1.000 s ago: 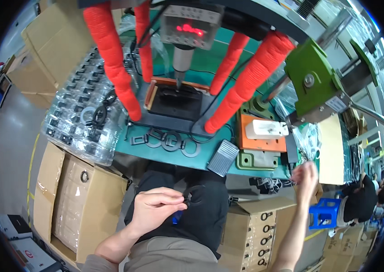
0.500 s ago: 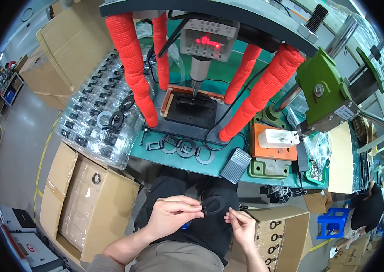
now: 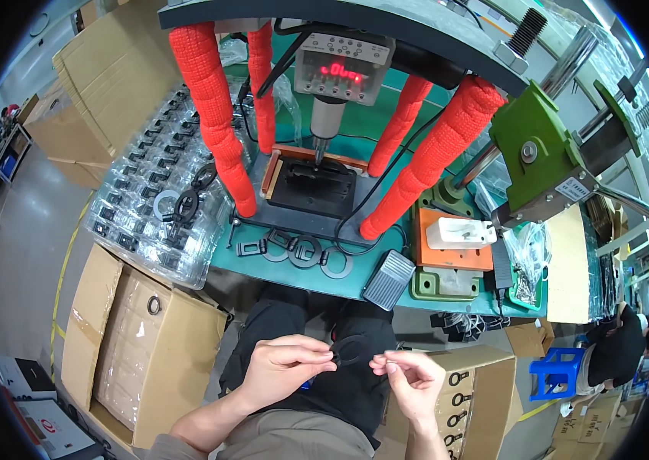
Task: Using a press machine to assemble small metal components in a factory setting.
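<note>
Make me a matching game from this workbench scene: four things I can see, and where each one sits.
Things:
1. black ring
2. grey foot pedal
3. white block
4. clear trays of black parts

Places:
A. on the orange plate
B. between the left hand and right hand, over the lap
C. left of the red padded posts
D. at the near edge of the green bench

Pairs: 1-B, 2-D, 3-A, 4-C

Bright, even overhead light, soft shadows, sharp centre, strong fisheye bending and black vignette at edges.
</note>
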`<state>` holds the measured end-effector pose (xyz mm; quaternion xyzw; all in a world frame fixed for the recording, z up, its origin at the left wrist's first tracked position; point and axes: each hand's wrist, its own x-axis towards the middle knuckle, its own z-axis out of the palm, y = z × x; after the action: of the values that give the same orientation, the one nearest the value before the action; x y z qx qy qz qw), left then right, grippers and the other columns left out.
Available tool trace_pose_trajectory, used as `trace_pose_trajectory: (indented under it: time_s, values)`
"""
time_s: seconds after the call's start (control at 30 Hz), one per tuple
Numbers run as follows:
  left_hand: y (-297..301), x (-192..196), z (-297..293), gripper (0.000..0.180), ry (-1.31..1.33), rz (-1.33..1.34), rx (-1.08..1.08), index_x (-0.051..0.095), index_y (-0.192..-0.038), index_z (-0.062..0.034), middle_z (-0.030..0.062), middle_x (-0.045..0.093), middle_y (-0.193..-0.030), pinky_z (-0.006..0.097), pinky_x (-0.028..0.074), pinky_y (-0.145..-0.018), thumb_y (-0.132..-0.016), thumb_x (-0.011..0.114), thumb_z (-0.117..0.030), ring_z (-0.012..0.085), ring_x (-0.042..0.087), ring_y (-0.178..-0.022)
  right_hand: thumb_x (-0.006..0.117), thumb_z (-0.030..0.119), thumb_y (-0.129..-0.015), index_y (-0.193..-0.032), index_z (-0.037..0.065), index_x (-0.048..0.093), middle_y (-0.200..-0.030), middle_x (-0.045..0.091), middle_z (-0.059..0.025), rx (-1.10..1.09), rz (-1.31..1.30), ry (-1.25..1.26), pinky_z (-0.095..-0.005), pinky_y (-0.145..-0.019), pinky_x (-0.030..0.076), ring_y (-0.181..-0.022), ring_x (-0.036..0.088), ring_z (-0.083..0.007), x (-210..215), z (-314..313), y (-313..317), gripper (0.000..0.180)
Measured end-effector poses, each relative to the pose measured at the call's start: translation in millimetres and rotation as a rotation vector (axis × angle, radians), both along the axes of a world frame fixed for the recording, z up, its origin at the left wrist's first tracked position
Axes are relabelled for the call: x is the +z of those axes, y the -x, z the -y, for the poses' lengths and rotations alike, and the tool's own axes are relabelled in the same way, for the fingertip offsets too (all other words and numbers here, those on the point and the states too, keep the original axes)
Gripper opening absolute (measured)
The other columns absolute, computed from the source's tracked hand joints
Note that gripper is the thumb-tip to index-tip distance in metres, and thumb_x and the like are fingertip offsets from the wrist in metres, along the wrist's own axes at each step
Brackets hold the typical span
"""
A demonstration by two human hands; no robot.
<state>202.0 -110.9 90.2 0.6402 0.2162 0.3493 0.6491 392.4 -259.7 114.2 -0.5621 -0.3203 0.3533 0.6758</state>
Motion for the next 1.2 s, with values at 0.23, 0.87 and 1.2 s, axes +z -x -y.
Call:
trace_pose_trajectory:
  time_s: [0.23,0.87,1.2]
  values:
    - [-2.4,5.6,-5.7,0.018,-0.043,-0.011,0.023,0.082,-0.096,0.0011,0.0118,0.079,-0.105,0.021,0.047,-0.057,-0.080,0.083,0.009,0.0110,0.063,-0.067,0.067,-0.016,-0.090,-0.103,-0.007,0.066,-0.108,0.075,-0.0238,-0.014,0.114,-0.046,-0.0311,-0.077,0.065,-0.090,0.077,-0.0273,19.0,-21.9,-0.7,0.017]
    - [-1.5,24.2,-5.3,0.018,-0.182,-0.053,0.064,0.081,-0.096,0.0003,0.0110,0.078,-0.105,0.022,0.047,-0.055,-0.080,0.083,0.008,0.0110,0.062,-0.065,0.069,-0.018,-0.081,-0.104,-0.006,0.071,-0.098,0.071,-0.0166,0.094,0.307,-0.085,-0.0300,-0.076,0.062,-0.084,0.073,-0.0235,33.2,-36.5,7.5,0.026]
    - [-2.1,28.7,-6.0,0.017,-0.221,-0.061,0.041,0.080,-0.095,0.0001,0.0114,0.079,-0.106,0.021,0.047,-0.055,-0.080,0.082,0.008,0.0117,0.064,-0.068,0.068,-0.016,-0.085,-0.104,-0.006,0.072,-0.100,0.072,-0.0169,0.096,0.225,-0.095,-0.0288,-0.074,0.061,-0.082,0.072,-0.0231,25.3,-33.3,16.5,0.021]
